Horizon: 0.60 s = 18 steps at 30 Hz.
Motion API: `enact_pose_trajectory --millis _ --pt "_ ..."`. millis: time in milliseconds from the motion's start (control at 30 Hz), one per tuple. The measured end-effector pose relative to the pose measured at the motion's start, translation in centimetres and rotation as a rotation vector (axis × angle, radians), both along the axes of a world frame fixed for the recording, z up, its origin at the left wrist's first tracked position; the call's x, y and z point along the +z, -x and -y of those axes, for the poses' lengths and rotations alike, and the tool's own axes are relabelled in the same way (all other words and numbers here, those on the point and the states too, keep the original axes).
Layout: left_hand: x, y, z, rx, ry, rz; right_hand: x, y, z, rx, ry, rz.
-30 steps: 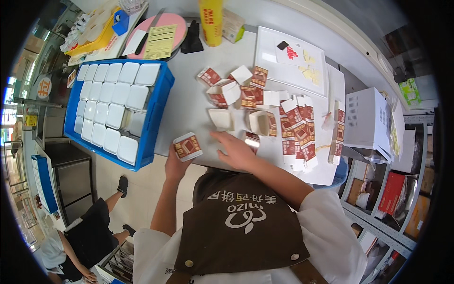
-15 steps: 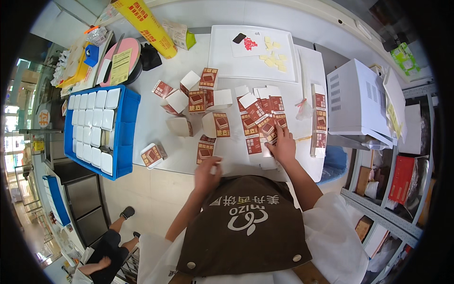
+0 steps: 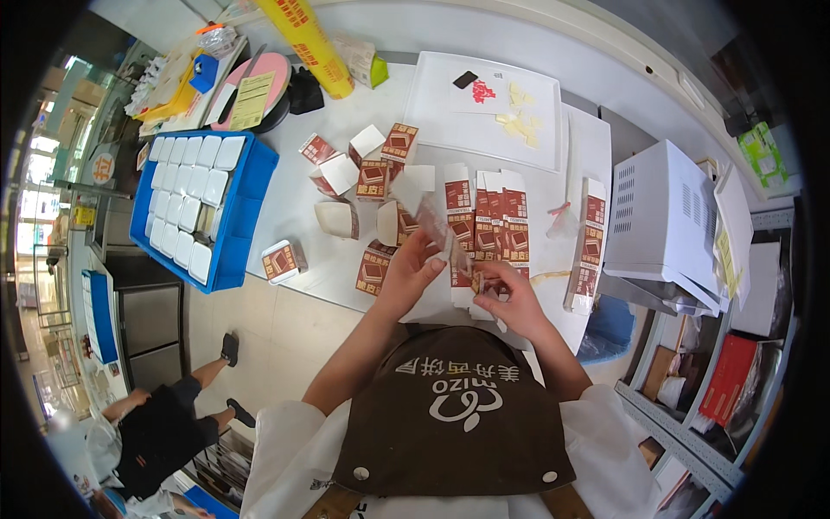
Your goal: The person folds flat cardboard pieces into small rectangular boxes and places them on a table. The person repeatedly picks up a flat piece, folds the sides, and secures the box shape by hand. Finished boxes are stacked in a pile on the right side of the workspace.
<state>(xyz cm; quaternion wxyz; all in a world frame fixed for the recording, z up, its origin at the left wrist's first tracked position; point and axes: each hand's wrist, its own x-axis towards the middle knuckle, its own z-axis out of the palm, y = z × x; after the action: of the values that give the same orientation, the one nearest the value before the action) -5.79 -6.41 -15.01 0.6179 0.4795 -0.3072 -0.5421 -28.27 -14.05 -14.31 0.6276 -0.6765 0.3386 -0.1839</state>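
Fingers of the left hand pinch the upper part of a flat red-and-white carton blank, while the fingers of the right hand close on its lower end; the blank is held just above the near edge of the white table, in front of the person's brown apron.

Taking the table as landmark and going from its left: a blue tray filled with white lidded cups sits against its left edge, well apart from the hands. One folded box stands alone near the table's front left corner. Toward the middle lies a loose group of folded boxes, some open-topped. Just right of the hands a row of flat blanks lies side by side, and another stack of blanks rests by the table's right edge, beside a white appliance.

Judged from this, roughly a dozen boxes are formed, and a good many blanks remain unfolded.
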Motion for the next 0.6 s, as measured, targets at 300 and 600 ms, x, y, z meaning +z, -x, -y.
enact_pose_trajectory --millis 300,600 --pt "2.7 -3.4 -1.8 0.098 -0.001 -0.007 -0.9 -2.3 -1.5 -0.011 -0.33 0.272" --pt "5.6 -4.7 -4.1 0.335 -0.111 -0.22 -6.7 1.2 0.2 -0.254 0.615 -0.388"
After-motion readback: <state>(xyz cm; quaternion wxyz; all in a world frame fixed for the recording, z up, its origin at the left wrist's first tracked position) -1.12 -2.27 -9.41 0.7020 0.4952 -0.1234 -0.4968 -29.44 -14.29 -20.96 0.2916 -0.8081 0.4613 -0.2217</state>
